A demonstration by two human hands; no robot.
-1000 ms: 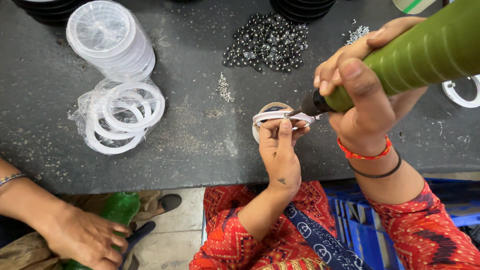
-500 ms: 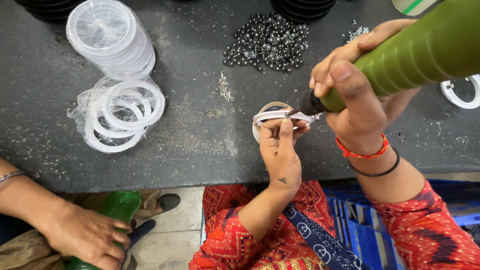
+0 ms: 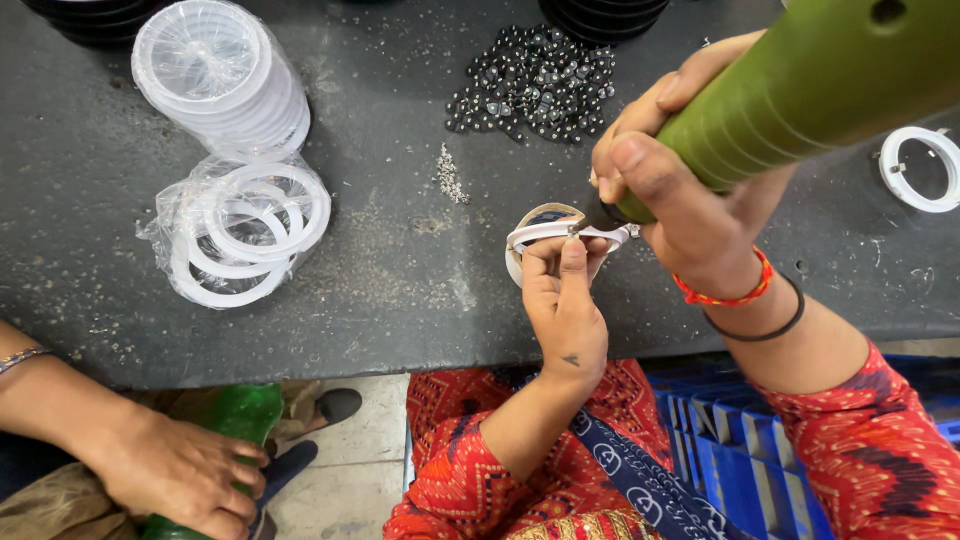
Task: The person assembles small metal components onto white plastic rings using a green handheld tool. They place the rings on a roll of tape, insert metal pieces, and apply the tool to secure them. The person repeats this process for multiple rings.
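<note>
My left hand pinches a white plastic ring that rests on a round part at the front of the dark table. My right hand grips a thick green power screwdriver, tilted down to the left. Its dark tip touches the ring just above my left thumb and fingers. Red and black bands sit on my right wrist.
A pile of small black parts lies behind the ring. A stack of clear lids and a bag of white rings sit at left. One white ring lies at right. Another person's hand holds a green bottle at lower left.
The screwdriver has tilted slightly and its tip stays on the ring. My left hand keeps its hold. The other person's hand has barely moved.
</note>
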